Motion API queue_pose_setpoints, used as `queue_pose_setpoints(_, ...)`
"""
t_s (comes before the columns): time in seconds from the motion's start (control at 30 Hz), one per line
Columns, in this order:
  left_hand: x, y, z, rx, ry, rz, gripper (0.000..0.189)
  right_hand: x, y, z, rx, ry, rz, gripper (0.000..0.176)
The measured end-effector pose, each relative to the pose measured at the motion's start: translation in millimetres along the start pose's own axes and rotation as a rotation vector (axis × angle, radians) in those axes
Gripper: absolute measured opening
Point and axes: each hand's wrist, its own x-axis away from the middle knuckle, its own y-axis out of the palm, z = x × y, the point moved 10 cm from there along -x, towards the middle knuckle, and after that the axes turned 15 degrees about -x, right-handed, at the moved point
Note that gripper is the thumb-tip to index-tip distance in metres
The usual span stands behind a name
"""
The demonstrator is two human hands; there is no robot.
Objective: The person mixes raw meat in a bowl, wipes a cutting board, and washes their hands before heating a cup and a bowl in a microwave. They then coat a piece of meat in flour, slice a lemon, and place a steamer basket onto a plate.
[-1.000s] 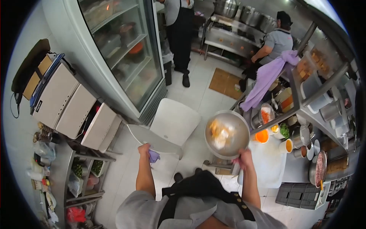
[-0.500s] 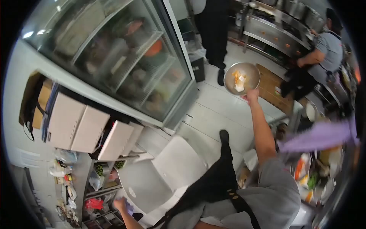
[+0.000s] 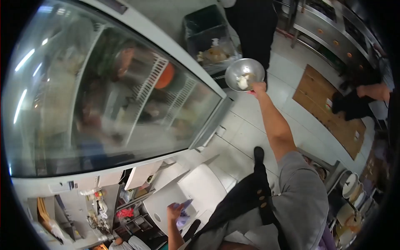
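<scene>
My right hand (image 3: 258,88), at the end of my outstretched arm, grips the rim of a round metal bowl (image 3: 258,68). White matter lies inside the bowl. Just left of the bowl stands a bin (image 3: 203,30) with a clear liner and food waste in it. Lower left, my left hand (image 3: 173,213) is closed around a purple cloth (image 3: 183,218), in front of a white chair (image 3: 204,185).
A glass-door fridge (image 3: 204,131) fills the left side. A person in black (image 3: 252,29) stands beside the bin. At right are a brown floor mat (image 3: 321,104), another person's arm (image 3: 373,91) and a stove (image 3: 323,29). Shelves (image 3: 110,200) stand lower left.
The view has shifted. My right hand has carried the bowl toward the bin, and less orange-yellow matter shows in it. My left hand, with the purple cloth, has come up and right in view.
</scene>
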Motion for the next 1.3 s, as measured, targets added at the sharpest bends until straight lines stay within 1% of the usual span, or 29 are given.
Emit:
queue_pose_setpoints(0.03,-16.6,27.2,2.5,0.129,0.007,0.039,0.023,27.3,-0.6,-20.1,0.026,-0.016,-0.043,0.035)
queue_pose_setpoints(0.07,-38.1,58.2,18.2,0.051,0.161,-0.111,0.024,60.2,5.0,-39.4,0.044,-0.034,-0.094,0.039)
queue_pose_setpoints(0.1,-26.6,42.7,90.9,-0.002,0.133,-0.153,0.026,84.6,-1.9,-50.4,0.042,-0.039,-0.074,0.039)
queue_pose_setpoints(0.13,-35.7,49.9,134.2,0.16,0.173,-0.191,0.027,105.5,-2.5,-64.8,0.062,-0.105,-0.117,0.038)
queue_pose_setpoints(0.2,-38.8,9.6,263.4,0.046,0.498,0.071,0.03,150.3,-11.1,-80.6,0.103,-0.174,-0.134,0.038)
queue_pose_setpoints(0.23,-57.1,10.5,312.0,-0.012,0.572,0.153,0.029,173.6,-16.8,-90.4,0.13,-0.248,-0.147,0.041)
queue_pose_setpoints(0.27,-44.2,-20.4,387.4,0.036,0.733,0.297,0.027,199.5,-21.5,-94.8,0.168,-0.31,-0.157,0.044)
queue_pose_setpoints(0.3,-47.4,-27.8,447.7,0.094,0.922,0.311,0.028,222.0,-27.4,-94.9,0.19,-0.279,-0.124,0.053)
queue_pose_setpoints(0.33,-46.0,-28.2,506.6,0.05,1.078,0.279,0.035,241.5,-34.7,-96.6,0.209,-0.286,-0.09,0.053)
queue_pose_setpoints(0.4,-36.7,-9.3,584.8,-0.21,1.138,0.227,0.032,281.2,-38.0,-98.0,0.229,-0.341,-0.081,0.057)
queue_pose_setpoints(0.43,-24.1,7.8,605.9,-0.373,1.178,0.183,0.03,301.8,-40.0,-103.0,0.165,-0.355,-0.076,0.058)
queue_pose_setpoints(0.47,-10.9,18.0,612.2,-0.364,1.227,0.164,0.03,315.4,-51.2,-104.0,0.158,-0.381,-0.032,0.058)
queue_pose_setpoints(0.53,5.7,61.9,632.9,-0.522,1.392,-0.001,0.029,338.2,-62.3,-117.5,0.265,-0.505,0.047,0.057)
queue_pose_setpoints(0.57,22.3,76.5,652.9,-0.457,1.516,0.061,0.028,374.9,-62.7,-128.5,0.205,-0.556,0.156,0.057)
queue_pose_setpoints(0.6,28.9,82.3,666.0,-0.464,1.552,0.047,0.028,379.2,-68.6,-126.9,0.189,-0.567,0.19,0.057)
queue_pose_setpoints(0.67,38.9,74.3,689.7,-0.234,1.597,0.031,0.024,377.9,-78.4,-110.0,0.194,-0.498,0.229,0.056)
queue_pose_setpoints(0.7,44.8,67.8,693.5,-0.193,1.649,0.121,0.022,377.6,-82.9,-110.5,0.136,-0.517,0.273,0.054)
queue_pose_setpoints(0.83,15.7,32.1,716.6,-0.153,1.567,0.118,0.021,357.9,-123.0,-99.7,0.129,-0.592,0.46,0.053)
queue_pose_setpoints(0.87,-14.4,6.5,727.7,-0.146,1.45,0.233,0.021,341.9,-144.0,-89.2,0.186,-0.638,0.483,0.053)
queue_pose_setpoints(0.9,-48.0,-24.1,734.7,-0.137,1.322,0.349,0.022,353.2,-144.1,-82.7,0.07,-0.519,0.4,0.05)
queue_pose_setpoints(0.93,-76.2,-56.1,742.2,-0.14,1.194,0.453,0.024,349.7,-168.4,-66.4,0.005,-0.556,0.426,0.048)
queue_pose_setpoints(0.97,-131.1,-69.5,749.8,-0.086,0.988,0.456,0.041,365.3,-175.1,-58.2,-0.073,-0.519,0.362,0.048)
queue_pose_setpoints(1.03,-232.1,-79.3,759.0,-0.061,0.719,0.507,0.044,406.5,-190.2,-33.3,-0.11,-0.454,0.382,0.046)
queue_pose_setpoints(1.1,-301.4,-47.6,782.2,-0.088,0.775,0.371,0.047,469.1,-237.5,8.5,-0.266,-0.415,0.591,0.043)
queue_pose_setpoints(1.17,-333.2,3.3,799.5,0.133,0.902,-0.022,0.05,562.5,-266.6,56.6,-0.4,-0.356,0.83,0.04)
queue_pose_setpoints(1.2,-339.1,25.5,810.9,0.404,0.808,-0.24,0.052,602.3,-277.4,77.5,-0.416,-0.294,0.866,0.04)
queue_pose_setpoints(1.23,-327.4,39.1,812.1,0.62,0.688,-0.339,0.054,655.1,-298.4,121.1,-0.502,-0.288,1.037,0.037)
queue_pose_setpoints(1.27,-310.4,46.2,815.6,0.766,0.614,-0.367,0.056,702.9,-316.6,160.4,-0.559,-0.273,1.156,0.035)
queue_pose_setpoints(1.3,-292.4,51.4,811.9,0.853,0.579,-0.384,0.057,754.6,-316.1,176.5,-0.648,-0.412,1.141,0.032)
